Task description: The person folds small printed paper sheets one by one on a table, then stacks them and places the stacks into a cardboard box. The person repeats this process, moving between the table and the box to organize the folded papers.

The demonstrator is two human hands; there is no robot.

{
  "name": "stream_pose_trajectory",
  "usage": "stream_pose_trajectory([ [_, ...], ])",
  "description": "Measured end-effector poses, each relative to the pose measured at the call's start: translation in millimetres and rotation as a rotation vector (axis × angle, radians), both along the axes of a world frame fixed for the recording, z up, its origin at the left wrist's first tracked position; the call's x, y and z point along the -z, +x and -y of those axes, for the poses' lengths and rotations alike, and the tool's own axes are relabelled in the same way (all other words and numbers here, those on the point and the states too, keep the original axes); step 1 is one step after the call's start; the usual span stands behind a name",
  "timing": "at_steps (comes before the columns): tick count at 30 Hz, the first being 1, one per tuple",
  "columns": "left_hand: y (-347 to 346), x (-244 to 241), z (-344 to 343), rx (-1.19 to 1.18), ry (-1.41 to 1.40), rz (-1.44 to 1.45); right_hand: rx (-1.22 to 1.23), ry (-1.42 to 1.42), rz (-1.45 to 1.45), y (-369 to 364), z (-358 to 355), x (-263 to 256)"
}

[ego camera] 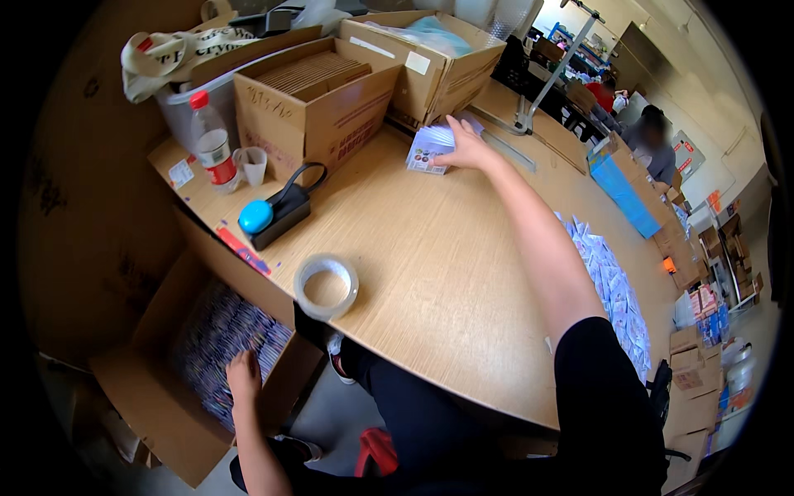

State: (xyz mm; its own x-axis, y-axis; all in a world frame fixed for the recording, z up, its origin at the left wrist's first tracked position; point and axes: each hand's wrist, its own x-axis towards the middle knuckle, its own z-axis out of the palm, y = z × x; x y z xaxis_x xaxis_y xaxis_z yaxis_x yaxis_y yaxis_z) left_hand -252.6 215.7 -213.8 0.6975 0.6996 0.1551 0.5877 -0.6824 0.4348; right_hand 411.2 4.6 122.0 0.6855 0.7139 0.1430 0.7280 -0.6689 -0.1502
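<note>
My right hand point(468, 147) reaches to the far side of the wooden table point(428, 266). Its thumb lies on the front and its fingers go over the top of a stack of printed packets point(428, 149), which stands upright on the tabletop. Down at the left, my left hand point(244, 374) is at the near side of an open cardboard box point(158, 428) below table height. Tightly packed rows of small printed packets point(208, 347) fill that box. The left fingers are curled and partly hidden, so whether they hold a packet cannot be told.
A tape roll point(325, 287) lies by the table's edge, near a black device with a blue round part point(273, 217). Behind stand a bottle point(215, 146), a plastic cup point(251, 165) and cardboard boxes point(316, 105). Loose packets point(611, 285) are heaped right. A person point(651, 142) sits beyond.
</note>
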Motion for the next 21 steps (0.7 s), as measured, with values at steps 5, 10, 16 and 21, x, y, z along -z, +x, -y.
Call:
stream_pose_trajectory([
  [5, 8.3, 14.0, -1.3, 0.05, -0.008, -0.11, 0.035, -0.128, -0.12, 43.6, -33.6, 9.9],
  [10, 25.9, 14.8, -0.9, 0.099, -0.026, -0.158, 0.05, -0.109, -0.071, 29.3, -44.8, 20.2],
  [16, 51.8, 14.2, 0.0, 0.148, -0.021, -0.139, 0.03, -0.088, 0.003, 11.3, -43.2, 12.1],
  [21, 65.6, 19.2, 5.6, 0.212, -0.022, -0.136, 0.033, -0.081, -0.134, 15.5, -43.9, 2.8],
])
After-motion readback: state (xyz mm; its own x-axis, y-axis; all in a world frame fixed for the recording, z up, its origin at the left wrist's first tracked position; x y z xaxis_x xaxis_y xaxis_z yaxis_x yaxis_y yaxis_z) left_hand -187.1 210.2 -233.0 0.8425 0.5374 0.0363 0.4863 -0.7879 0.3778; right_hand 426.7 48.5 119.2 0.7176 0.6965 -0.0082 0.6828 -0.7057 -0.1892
